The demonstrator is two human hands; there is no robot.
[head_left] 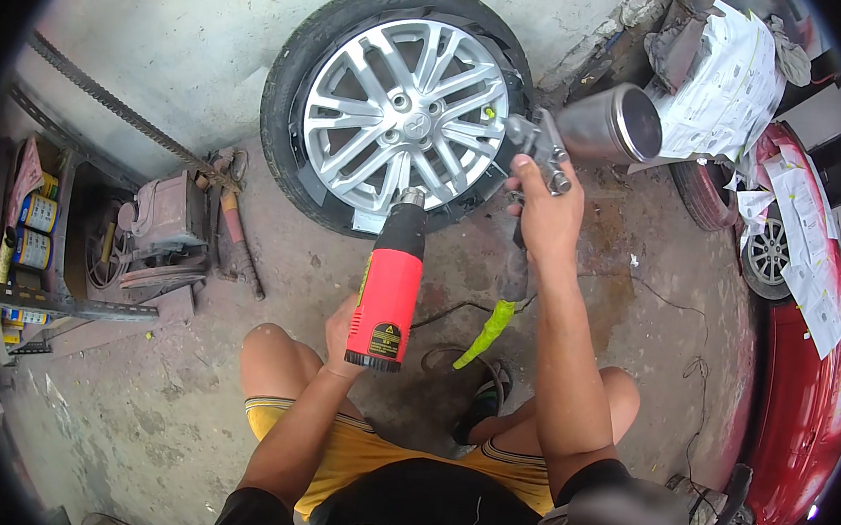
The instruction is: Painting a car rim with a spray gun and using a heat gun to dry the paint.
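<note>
My left hand is wrapped round a red-and-black heat gun, its nozzle pointed at the lower spokes of a silver alloy wheel. The wheel sits in a black tire against the wall, with dark masking pieces round the rim. In my right hand is a metal spray gun with a steel cup, held beside the tire's right side. A dark hose wrapped partly in bright green tape runs down below it.
At left stand a metal shelf of cans, a grey machine and a red-handled tool. At right are a paper-covered object, a loose tire and a red car body. A thin cable crosses the concrete floor.
</note>
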